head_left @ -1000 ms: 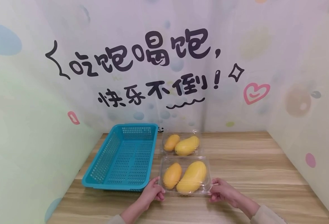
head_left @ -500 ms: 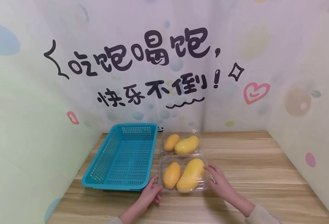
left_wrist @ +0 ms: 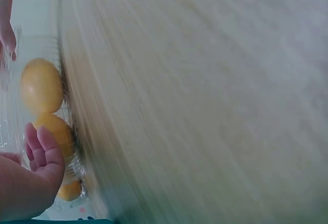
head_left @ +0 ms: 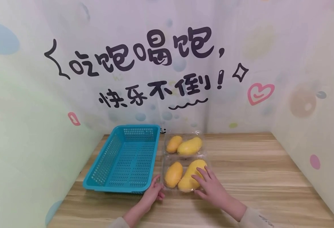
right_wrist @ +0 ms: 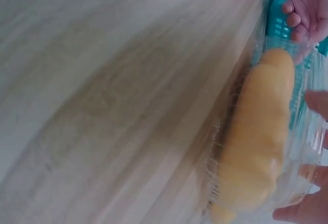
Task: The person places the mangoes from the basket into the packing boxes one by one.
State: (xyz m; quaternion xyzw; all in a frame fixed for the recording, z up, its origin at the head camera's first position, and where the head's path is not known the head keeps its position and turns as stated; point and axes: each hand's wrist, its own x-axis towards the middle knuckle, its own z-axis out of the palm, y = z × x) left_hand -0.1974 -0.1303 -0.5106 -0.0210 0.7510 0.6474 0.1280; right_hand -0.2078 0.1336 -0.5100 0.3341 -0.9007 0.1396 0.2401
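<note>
Two clear plastic fruit boxes stand one behind the other, each with two yellow mangoes inside. In the near box [head_left: 183,163] lie a smaller orange-yellow mango [head_left: 173,174] and a longer yellow mango [head_left: 189,181]. My left hand [head_left: 152,193] rests beside this box's left front corner, fingertips right at its side wall, other fingers loosely bent. Over the right part of its lid spreads my right hand [head_left: 213,190], fingers apart and partly covering the longer mango. In the right wrist view, that mango [right_wrist: 256,137] shows through the clear wall, with right fingertips above the lid.
A blue-green perforated basket [head_left: 121,190] stands left of the boxes, its side close to my left hand. Behind the near box sits the far box [head_left: 184,136] against the printed wall [head_left: 235,117]. The wooden table [head_left: 255,171] extends to the right.
My right hand has moved from the near box's right front corner up and left over its lid. The near box has shifted slightly back toward the far box. My left hand stays at the left corner.
</note>
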